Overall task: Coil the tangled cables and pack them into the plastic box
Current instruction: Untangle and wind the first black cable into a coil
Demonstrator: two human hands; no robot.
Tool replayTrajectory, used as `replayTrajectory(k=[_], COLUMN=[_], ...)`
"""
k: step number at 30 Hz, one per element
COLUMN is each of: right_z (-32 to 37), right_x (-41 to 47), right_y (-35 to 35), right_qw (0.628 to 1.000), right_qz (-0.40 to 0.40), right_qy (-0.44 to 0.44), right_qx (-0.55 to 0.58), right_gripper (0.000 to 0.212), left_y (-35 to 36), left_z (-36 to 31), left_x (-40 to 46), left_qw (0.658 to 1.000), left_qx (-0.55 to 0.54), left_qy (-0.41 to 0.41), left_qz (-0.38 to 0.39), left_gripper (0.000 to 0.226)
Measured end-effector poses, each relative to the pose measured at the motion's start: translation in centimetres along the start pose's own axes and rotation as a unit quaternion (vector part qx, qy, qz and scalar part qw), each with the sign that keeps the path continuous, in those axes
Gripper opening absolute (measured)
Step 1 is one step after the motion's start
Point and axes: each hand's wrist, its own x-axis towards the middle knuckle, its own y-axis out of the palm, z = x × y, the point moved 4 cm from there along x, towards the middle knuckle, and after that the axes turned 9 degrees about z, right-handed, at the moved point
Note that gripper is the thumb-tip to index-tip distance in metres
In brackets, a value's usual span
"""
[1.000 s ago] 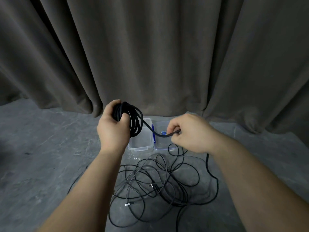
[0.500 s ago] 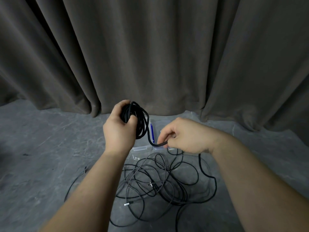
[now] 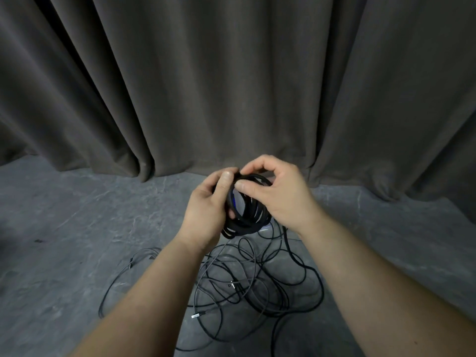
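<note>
1. The left hand (image 3: 206,210) grasps a coil of thick black cable (image 3: 244,215), fingers curled round its left side and the thumb laid across the top of the loops.
2. The right hand (image 3: 280,194) pinches the top of the same coil between thumb and forefinger, its other fingers arched above the loops.
3. The coil is held in the air between the two hands, in front of the curtain's lower edge, its loops stacked roughly together and hanging down toward the floor.
4. From the coil's right side a thick black strand runs down to the floor and curves round the right edge of the pile below.
5. A tangle of thin black cables (image 3: 239,287) lies loose on the grey floor (image 3: 77,240) beneath the forearms, with small silver plugs showing among the loops.
6. The plastic box is almost wholly hidden behind the hands and coil; only a sliver of blue shows through the loops, and I cannot tell what lies inside it.
7. A dark pleated curtain (image 3: 231,73) fills the background and reaches down to the floor.
</note>
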Motion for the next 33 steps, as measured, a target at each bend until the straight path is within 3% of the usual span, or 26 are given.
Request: replayTrajectory(k=[6, 8, 11, 16, 33], right_z=[-0.5, -0.5, -0.5, -1.6, -2.8], right_x=[0.1, 0.1, 0.2, 0.2, 0.1], right_y=[0.2, 0.3, 0.1, -1.3, -0.4], right_qw=[0.997, 0.997, 0.998, 0.981, 0.993], right_qz=[-0.068, -0.069, -0.047, -0.052, -0.114], right_qy=[0.021, 0.016, 0.005, 0.052, 0.026], right_qx=[0.024, 0.036, 0.051, 0.177, -0.012], right_gripper=[0.016, 0.015, 0.019, 0.019, 0.015], left_y=[0.7, 0.5, 0.3, -0.4, -0.7], left_z=[-0.6, -0.4, -0.5, -0.8, -0.9], left_x=[-0.4, -0.3, -0.3, 0.0, 0.1], left_qw=[1.0, 1.0, 0.999, 0.997, 0.997], left_qx=[-0.008, -0.019, -0.049, -0.054, -0.005], left_qy=[0.026, 0.022, 0.016, 0.036, 0.073], left_qz=[-0.001, -0.001, 0.007, -0.041, -0.037], left_gripper=[0.02, 0.012, 0.017, 0.018, 0.021])
